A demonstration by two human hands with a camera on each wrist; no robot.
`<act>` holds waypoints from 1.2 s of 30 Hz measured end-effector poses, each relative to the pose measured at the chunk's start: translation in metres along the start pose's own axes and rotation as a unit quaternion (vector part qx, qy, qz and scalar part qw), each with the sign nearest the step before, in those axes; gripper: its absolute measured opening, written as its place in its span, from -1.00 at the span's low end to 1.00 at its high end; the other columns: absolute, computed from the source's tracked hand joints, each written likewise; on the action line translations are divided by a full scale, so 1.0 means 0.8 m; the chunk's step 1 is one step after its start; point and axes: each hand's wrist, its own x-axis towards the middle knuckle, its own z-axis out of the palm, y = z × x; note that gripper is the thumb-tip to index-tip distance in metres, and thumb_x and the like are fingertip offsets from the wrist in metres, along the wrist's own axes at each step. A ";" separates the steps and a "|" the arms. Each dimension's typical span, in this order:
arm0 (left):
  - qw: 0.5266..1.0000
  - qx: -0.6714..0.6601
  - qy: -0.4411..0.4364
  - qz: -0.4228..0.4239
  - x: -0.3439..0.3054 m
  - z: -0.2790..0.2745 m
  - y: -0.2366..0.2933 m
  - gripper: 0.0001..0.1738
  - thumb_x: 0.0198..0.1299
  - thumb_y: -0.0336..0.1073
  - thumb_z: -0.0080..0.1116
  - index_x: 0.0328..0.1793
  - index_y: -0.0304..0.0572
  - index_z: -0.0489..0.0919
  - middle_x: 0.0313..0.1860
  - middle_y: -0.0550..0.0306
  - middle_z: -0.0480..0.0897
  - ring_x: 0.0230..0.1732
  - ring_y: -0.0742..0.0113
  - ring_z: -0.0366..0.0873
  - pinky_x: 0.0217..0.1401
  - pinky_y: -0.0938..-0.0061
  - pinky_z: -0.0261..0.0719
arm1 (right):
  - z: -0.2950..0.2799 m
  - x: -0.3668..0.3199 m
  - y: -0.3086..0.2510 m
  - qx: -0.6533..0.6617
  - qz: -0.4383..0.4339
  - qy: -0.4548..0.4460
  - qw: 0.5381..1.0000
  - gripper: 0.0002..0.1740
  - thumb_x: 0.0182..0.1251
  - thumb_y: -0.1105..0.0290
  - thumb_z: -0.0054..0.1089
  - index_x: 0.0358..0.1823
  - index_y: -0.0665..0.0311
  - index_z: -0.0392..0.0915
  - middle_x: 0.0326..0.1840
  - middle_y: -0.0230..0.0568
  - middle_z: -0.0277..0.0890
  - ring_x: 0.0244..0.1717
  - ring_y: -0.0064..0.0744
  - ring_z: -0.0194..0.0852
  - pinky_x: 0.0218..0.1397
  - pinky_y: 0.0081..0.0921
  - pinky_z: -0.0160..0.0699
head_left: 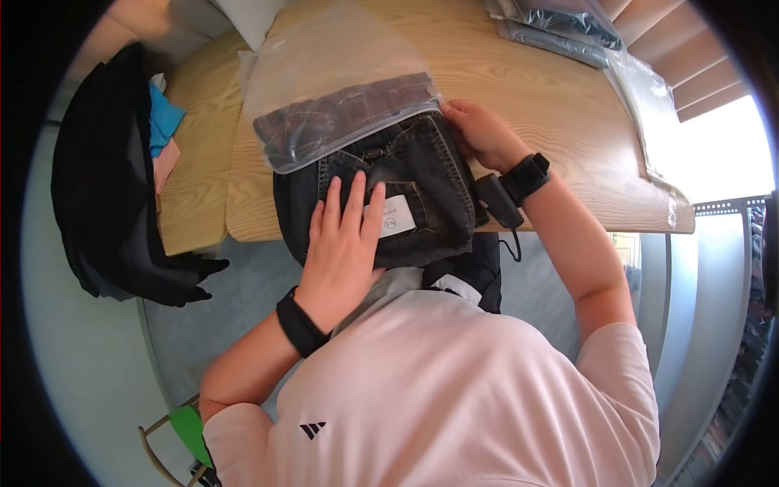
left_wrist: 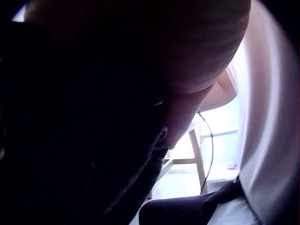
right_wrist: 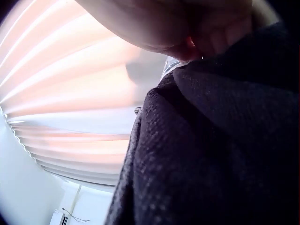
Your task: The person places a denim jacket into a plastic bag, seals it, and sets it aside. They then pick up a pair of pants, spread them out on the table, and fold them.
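Observation:
Folded dark jeans (head_left: 442,174) lie at the table's front edge, the upper part inside a clear plastic bag (head_left: 333,40). A white label (head_left: 398,217) shows on the fabric near a pocket. My left hand (head_left: 345,252) rests on the jeans with its fingers straight and spread, beside the label. At the right corner of the bag's mouth, my right hand (head_left: 479,130) pinches the plastic edge against the side of the jeans. The right wrist view shows the jeans (right_wrist: 211,140) close up below the curled fingers. Most of the left wrist view is dark.
Several bagged garments (head_left: 560,28) are stacked at the back right of the wooden table (head_left: 560,154). A clear plastic sheet (head_left: 641,105) lies along the right edge. Black clothing (head_left: 93,178) hangs at the left, near blue cloth (head_left: 165,118). A cable (head_left: 515,243) dangles from the right wrist.

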 end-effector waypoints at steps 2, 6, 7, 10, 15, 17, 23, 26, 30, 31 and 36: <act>0.998 0.021 0.029 -0.049 0.001 0.010 -0.001 0.19 -0.32 -0.43 0.50 0.51 -0.18 0.04 0.51 -0.16 0.03 0.48 -0.23 0.00 0.42 -0.05 0.11 | 0.004 -0.008 0.005 -0.020 -0.008 0.002 1.000 -0.68 0.51 0.16 -0.14 -0.29 0.21 0.49 -0.50 -0.47 0.38 -0.48 -0.64 0.28 -0.45 -0.61 0.27; 0.995 0.032 0.075 -0.065 0.003 0.020 -0.012 0.09 -0.27 -0.40 0.47 0.47 -0.18 0.12 0.45 -0.22 0.11 0.41 -0.23 0.13 0.35 -0.07 0.22 | 0.030 -0.039 0.003 -0.112 -0.093 0.067 0.987 -0.66 0.48 0.23 -0.11 -0.33 0.34 0.49 -0.56 -0.31 0.40 -0.50 -0.47 0.33 -0.40 -0.50 0.29; 0.992 0.013 0.098 -0.079 0.007 0.023 -0.009 0.04 -0.27 -0.45 0.42 0.44 -0.20 0.16 0.43 -0.25 0.14 0.40 -0.21 0.15 0.35 -0.06 0.22 | 0.026 -0.046 0.007 -0.107 -0.102 0.068 0.987 -0.66 0.48 0.23 -0.11 -0.33 0.34 0.49 -0.56 -0.31 0.40 -0.50 -0.47 0.33 -0.40 -0.50 0.29; 0.988 -0.005 0.127 -0.088 0.009 0.023 -0.015 -0.05 -0.27 -0.54 0.35 0.39 -0.24 0.22 0.39 -0.32 0.17 0.39 -0.19 0.17 0.35 -0.03 0.23 | 0.033 -0.064 0.014 -0.205 -0.175 0.125 0.955 -0.67 0.41 0.26 -0.07 -0.32 0.44 0.47 -0.48 0.02 0.49 -0.40 -0.14 0.44 -0.25 -0.32 0.38; 0.988 -0.030 0.131 -0.070 0.008 0.022 -0.022 0.00 -0.27 -0.56 0.33 0.45 0.01 0.23 0.38 -0.39 0.16 0.39 -0.23 0.17 0.35 -0.07 0.20 | 0.026 -0.067 0.030 -0.097 -0.099 0.152 0.979 -0.74 0.39 0.29 -0.02 -0.27 0.38 0.48 -0.41 -0.05 0.53 -0.35 -0.14 0.48 -0.22 -0.31 0.44; 0.990 -0.038 0.124 -0.057 0.008 0.014 -0.023 0.02 -0.26 -0.54 0.34 0.46 0.10 0.23 0.39 -0.40 0.14 0.39 -0.26 0.16 0.36 -0.09 0.17 | 0.029 -0.073 0.018 -0.032 -0.041 0.150 0.987 -0.78 0.37 0.31 0.02 -0.25 0.36 0.48 -0.38 -0.07 0.55 -0.31 -0.10 0.51 -0.19 -0.30 0.47; 0.996 -0.059 0.049 -0.049 -0.001 -0.015 -0.023 -0.04 -0.21 -0.32 0.39 0.45 0.13 0.26 0.46 -0.42 0.03 0.47 -0.35 -0.01 0.41 -0.18 0.04 | 0.078 -0.133 -0.017 -0.430 -0.446 0.106 0.778 -0.61 0.28 0.28 0.17 0.08 0.29 0.46 0.23 0.05 0.39 0.27 0.11 0.29 0.26 -0.20 0.33; 0.993 -0.090 -0.015 0.071 0.000 -0.065 -0.034 -0.23 -0.09 -0.32 0.31 0.36 0.00 0.36 0.45 -0.21 0.15 0.45 -0.25 0.08 0.42 -0.05 0.09 | 0.083 -0.130 0.004 -0.469 -0.342 0.047 0.813 -0.48 0.27 0.33 0.17 0.26 0.26 0.34 0.46 0.02 0.09 0.48 0.09 -0.03 0.44 -0.17 0.13; 0.976 -0.162 0.058 0.135 0.046 -0.094 -0.049 -0.65 0.01 -0.46 0.14 0.00 -0.19 0.54 0.11 -0.05 0.52 0.18 -0.04 0.42 0.27 0.23 0.35 | 0.089 -0.125 0.019 -0.451 -0.353 0.068 0.817 -0.48 0.26 0.31 0.16 0.22 0.34 0.36 0.42 0.09 0.14 0.44 0.10 0.04 0.41 -0.19 0.18; 0.980 -0.123 0.073 0.140 0.062 -0.093 -0.049 -0.70 -0.03 -0.48 0.14 -0.09 -0.20 0.53 -0.03 -0.01 0.52 0.06 -0.02 0.45 0.15 0.20 0.42 | 0.091 -0.124 0.022 -0.453 -0.357 0.078 0.813 -0.49 0.26 0.32 0.16 0.22 0.35 0.36 0.42 0.09 0.14 0.45 0.09 0.05 0.41 -0.20 0.19; 0.969 0.139 0.110 0.170 0.130 -0.057 -0.062 -0.79 -0.12 -0.49 0.17 -0.29 -0.17 0.46 -0.31 0.10 0.44 -0.16 0.14 0.48 -0.17 0.28 0.53 | 0.098 -0.124 0.025 -0.458 -0.370 0.102 0.802 -0.47 0.23 0.29 0.18 0.22 0.31 0.38 0.42 0.14 0.11 0.42 0.16 0.08 0.39 -0.17 0.21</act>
